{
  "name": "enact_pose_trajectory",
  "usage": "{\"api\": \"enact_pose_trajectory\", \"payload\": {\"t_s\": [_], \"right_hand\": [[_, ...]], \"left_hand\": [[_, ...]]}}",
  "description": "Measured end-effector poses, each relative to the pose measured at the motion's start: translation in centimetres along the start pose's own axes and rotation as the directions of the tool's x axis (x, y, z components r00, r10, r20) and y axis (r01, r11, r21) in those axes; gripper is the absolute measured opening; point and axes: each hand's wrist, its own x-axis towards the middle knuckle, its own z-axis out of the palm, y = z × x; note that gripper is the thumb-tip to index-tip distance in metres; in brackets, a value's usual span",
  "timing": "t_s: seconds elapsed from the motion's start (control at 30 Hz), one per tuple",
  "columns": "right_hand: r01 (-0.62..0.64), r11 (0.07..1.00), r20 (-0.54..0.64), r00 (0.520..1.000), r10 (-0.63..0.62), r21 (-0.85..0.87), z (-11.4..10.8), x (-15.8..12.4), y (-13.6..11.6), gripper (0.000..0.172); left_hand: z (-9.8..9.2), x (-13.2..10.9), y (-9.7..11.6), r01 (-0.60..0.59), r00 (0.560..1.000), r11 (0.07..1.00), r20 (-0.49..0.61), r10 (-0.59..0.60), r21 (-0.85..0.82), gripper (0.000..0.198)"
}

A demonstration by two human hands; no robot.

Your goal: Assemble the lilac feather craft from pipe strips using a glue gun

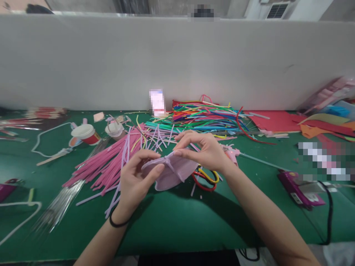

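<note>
Between my two hands, above the green table, is a light purple felt piece (169, 175) shaped like wings, with a raised strip down its middle. My left hand (138, 177) pinches its left edge, thumb in front and fingers behind. At the top edge, near the middle, my right hand (198, 151) grips it between thumb and fingertips. Behind and left of my hands lies a fan of pink pipe cleaners (107, 162), with light purple pipe cleaners (126, 151) across them. Red and yellow loops (205, 179) rest just under my right hand.
A heap of multicoloured pipe cleaners (205, 116) lies against the grey partition (177, 59). On the left stand a paper cup (88, 135) and a bundle of thin wires (62, 203). A purple device with a cord (299, 188) and red felt sheets (274, 121) are right.
</note>
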Motion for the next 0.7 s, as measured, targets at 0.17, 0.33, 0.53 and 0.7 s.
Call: {"api": "enact_pose_trajectory", "payload": {"t_s": [0.17, 0.33, 0.53, 0.7], "right_hand": [[-0.034, 0.999, -0.002, 0.999, 0.034, -0.026, 0.7, 0.1, -0.8, 0.011], [-0.131, 0.991, 0.083, 0.988, 0.131, -0.007, 0.6, -0.5, -1.3, 0.025], [-0.170, 0.985, -0.019, 0.985, 0.169, -0.025, 0.3, -0.9, -0.8, 0.018], [-0.091, 0.994, -0.057, 0.994, 0.088, -0.061, 1.0, -0.7, -1.1, 0.015]], "left_hand": [[0.0, 1.4, 1.9, 0.129, 0.986, 0.991, 0.098, -0.132, 0.033, 0.026], [0.1, 1.9, 2.6, 0.145, 0.988, 0.986, 0.044, -0.149, 0.088, 0.013], [-0.7, 1.9, 1.7, 0.160, 0.986, 0.984, 0.031, -0.163, 0.074, 0.015], [-1.2, 2.9, 2.1, 0.106, 0.979, 0.986, 0.161, -0.126, 0.129, 0.018]]}}
